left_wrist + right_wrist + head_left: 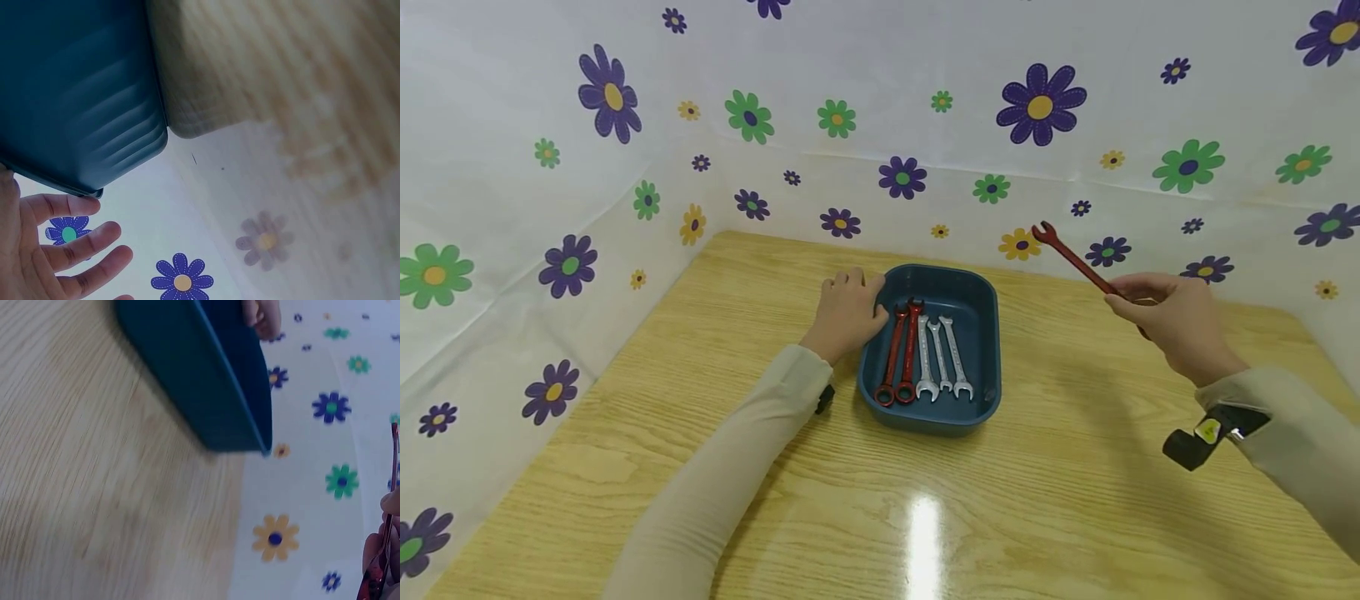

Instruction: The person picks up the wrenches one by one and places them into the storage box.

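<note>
A dark blue plastic bin [928,423] stands on the table with two red combination wrenches [910,354] and several silver open-end wrenches [942,358] lying side by side inside. My left hand [850,312] holds the bin's left rim near the far corner. In the left wrist view, the index finger [75,205] touches the rim while the other fingers spread away from it. Raised to the right of the bin, my right hand [1180,321] pinches a red wrench [1078,262] by its shaft, its open jaw pointing up and left. The wrench's other end is mostly hidden by the hand.
The wood-grain table [1060,500] reaches a white flower-print cloth [865,75] at the back and left. A small camera [1195,442] is strapped to the right wrist. Light reflects off the table in front of the bin.
</note>
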The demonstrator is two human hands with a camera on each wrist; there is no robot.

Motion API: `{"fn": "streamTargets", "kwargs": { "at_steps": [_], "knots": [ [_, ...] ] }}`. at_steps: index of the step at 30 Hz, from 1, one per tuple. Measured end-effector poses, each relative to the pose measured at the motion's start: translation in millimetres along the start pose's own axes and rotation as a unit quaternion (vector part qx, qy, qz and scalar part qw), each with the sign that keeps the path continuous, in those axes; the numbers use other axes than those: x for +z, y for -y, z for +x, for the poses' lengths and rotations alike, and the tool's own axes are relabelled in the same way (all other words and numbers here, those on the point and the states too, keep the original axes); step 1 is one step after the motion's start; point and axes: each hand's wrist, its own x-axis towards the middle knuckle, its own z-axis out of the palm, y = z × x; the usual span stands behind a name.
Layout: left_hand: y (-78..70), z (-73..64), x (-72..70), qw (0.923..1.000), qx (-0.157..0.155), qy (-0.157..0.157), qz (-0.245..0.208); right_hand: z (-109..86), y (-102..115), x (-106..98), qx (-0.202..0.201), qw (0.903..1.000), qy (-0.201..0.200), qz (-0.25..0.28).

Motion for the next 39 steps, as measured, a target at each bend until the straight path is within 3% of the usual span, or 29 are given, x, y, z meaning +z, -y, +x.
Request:
{"fn": "streamTargets", "kwargs": {
  "at_steps": [5,10,16,20,27,33,39],
  "knots": [
    [0.2,0.2,1.8,1.0,-0.002,0.002,0.002,-2.8,28,19,-0.026,0.9995,0.019,-0.007],
    [0.1,-0.1,2.0,1.0,-0.002,0.001,-0.002,-4.7,48,33,-0.059,0.9962,0.063,0.001],
    [-0.2,0.3,2.0,1.0,-0.004,-0.001,0.0,-2.7,63,52,-0.051,0.993,0.104,0.022],
    [-0.9,0.7,1.4,1.0,-0.007,0.002,0.002,-2.6,73,70,-0.018,0.9881,0.13,0.08],
    [-3.5,1.4,-0.6,1.0,-0.003,0.005,0.0,-5.2,88,98,0.107,0.9651,0.172,0.166],
    [-4.4,1.7,-1.4,1.0,-0.005,0.007,0.003,2.5,87,117,0.189,0.9533,0.17,0.163],
    [-3.2,2.3,-2.5,0.9999,-0.008,0.009,0.007,12.7,81,135,0.214,0.9553,0.16,0.127]
  ]
}}
